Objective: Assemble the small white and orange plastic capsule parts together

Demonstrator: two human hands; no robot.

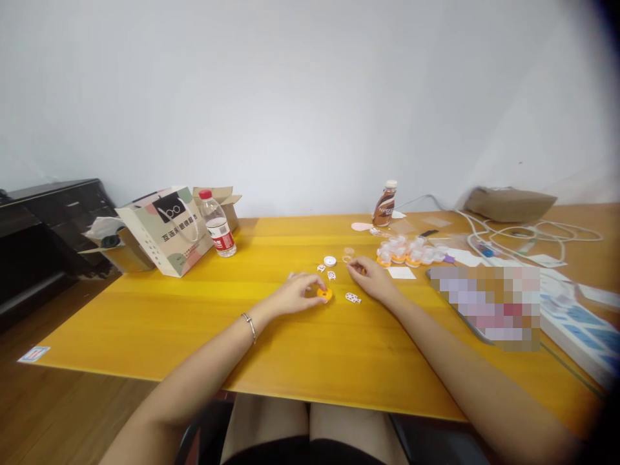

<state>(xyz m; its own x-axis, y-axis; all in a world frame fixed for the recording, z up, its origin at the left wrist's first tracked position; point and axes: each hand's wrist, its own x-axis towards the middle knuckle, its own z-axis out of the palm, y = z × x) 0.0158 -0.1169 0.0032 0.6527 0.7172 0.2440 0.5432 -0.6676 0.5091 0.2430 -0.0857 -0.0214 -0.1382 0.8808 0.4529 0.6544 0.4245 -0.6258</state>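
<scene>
My left hand (pixel 296 292) rests on the yellow table (pixel 194 310) with its fingers curled round a small orange round piece (pixel 324 294). My right hand (pixel 371 276) lies a little to the right, fingers pinched together near a small clear ring (pixel 347 259); what it pinches is too small to name. Between and around the hands lie small white spotted pieces (pixel 353 298) and a white round cap (pixel 330 261). A thin bracelet sits on my left wrist.
A paper gift bag (pixel 167 231), a water bottle (pixel 217 223) and a cardboard box stand at the back left. A brown drink bottle (pixel 384 204), a row of orange and clear small parts (pixel 409 252), white cables (pixel 513 234) and booklets (pixel 578 326) lie to the right.
</scene>
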